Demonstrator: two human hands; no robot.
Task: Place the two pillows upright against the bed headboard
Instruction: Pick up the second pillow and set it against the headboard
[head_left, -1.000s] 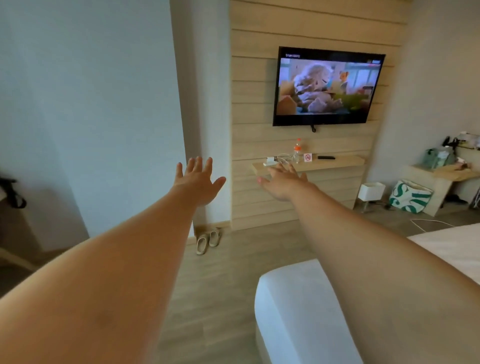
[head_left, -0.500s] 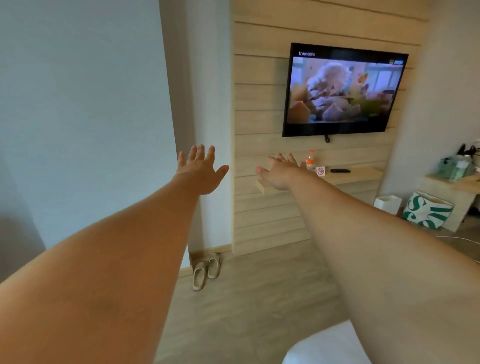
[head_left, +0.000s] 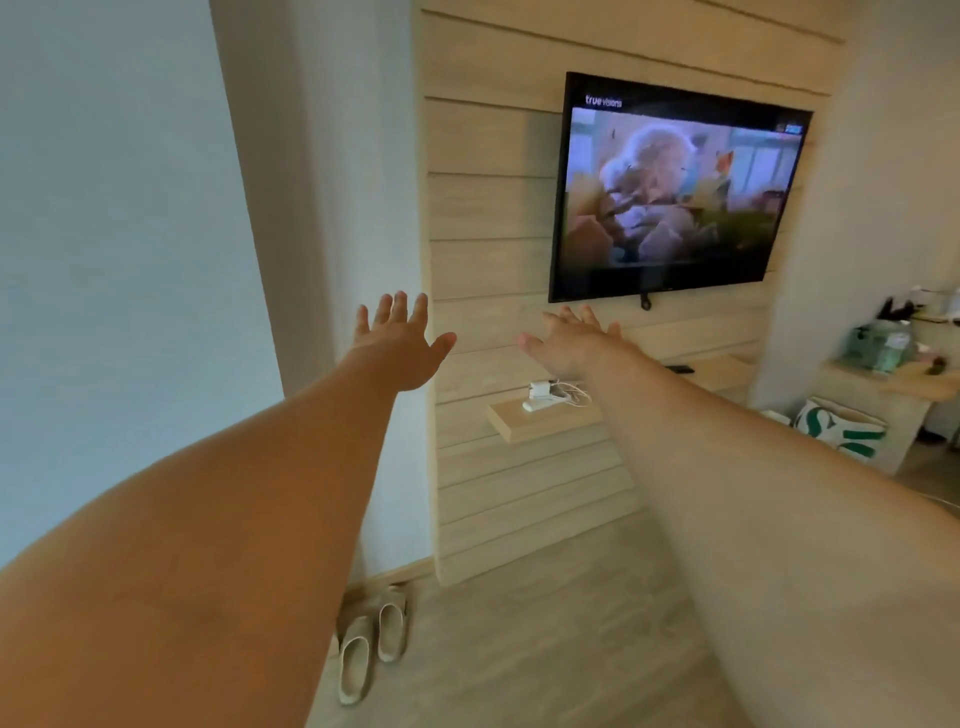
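Wood-look floor (head_left: 545, 649) fills the bottom of my view, w/ a pair of slippers (head_left: 371, 644) parked by the wall base, prob. kicked off out of the walkway. Both my forearms stretch fwd over that floor. Left hand (head_left: 400, 345) is spread flat, fingers (head_left: 397, 306) fanned, grip released, nothing in it. Right hand (head_left: 574, 340) same: palm down, grip released, empty. They sit near each other but apart, touching nothing; looks to me like a ready or calibration pose, not a reach for anything.

Past the hands, a small wall shelf (head_left: 540, 421) carries a white charger w/ cable (head_left: 553, 395), likely left there near an outlet. Above it the TV (head_left: 675, 192) is mounted on the slatted wood panel (head_left: 488, 218) and playing. Far right, a tabletop (head_left: 904, 379) w/ clutter, and a green-white bag (head_left: 836, 428) leaning against it.

Pillows, bed, headboard: none in view. My guess is I'm facing away from them, so task not started; I'd need to turn round first.
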